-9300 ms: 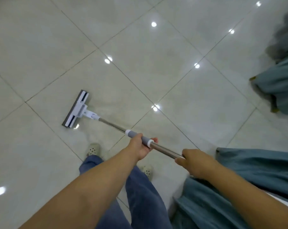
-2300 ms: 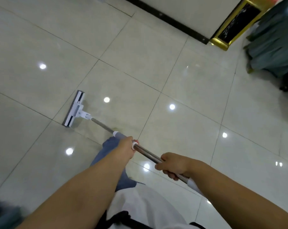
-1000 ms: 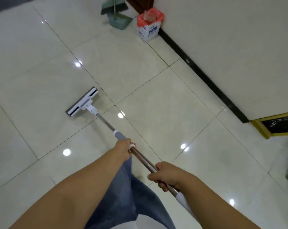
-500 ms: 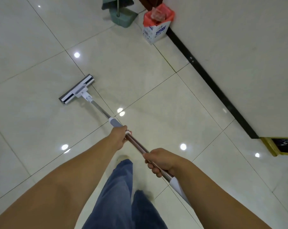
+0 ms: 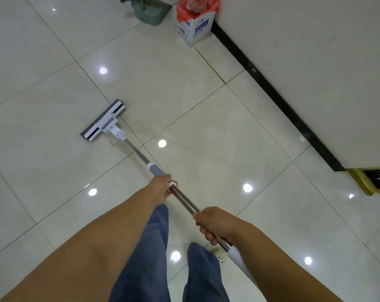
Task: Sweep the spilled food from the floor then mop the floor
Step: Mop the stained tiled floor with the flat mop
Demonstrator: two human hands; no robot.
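floor point(image 5: 217, 110): glossy pale tiles, thin dark grout lines
mop head point(image 5: 103, 123): flat on floor, one end across a grout line
box point(image 5: 194, 29): red-bag-lined, standing against black skirting point(image 5: 272, 92)
dustpan point(image 5: 152, 12): green, just left of box

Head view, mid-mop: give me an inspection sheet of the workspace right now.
Surface: glossy pale tiled floor, ceiling lights reflected in it; no spilled food seen.
Job's things: mop head lies flat on the floor; mop pole slants back to the person; green dustpan at the top edge, partly cut off.
Clutter: carton lined with a red bag beside the wall.
Grippers: left hand grips the pole at its grey sleeve; right hand grips the bare metal further back.
Cables: nothing seen.
Surroundings: white wall with black skirting; gold-framed panel at the right edge; blue trousers and a shoe below.
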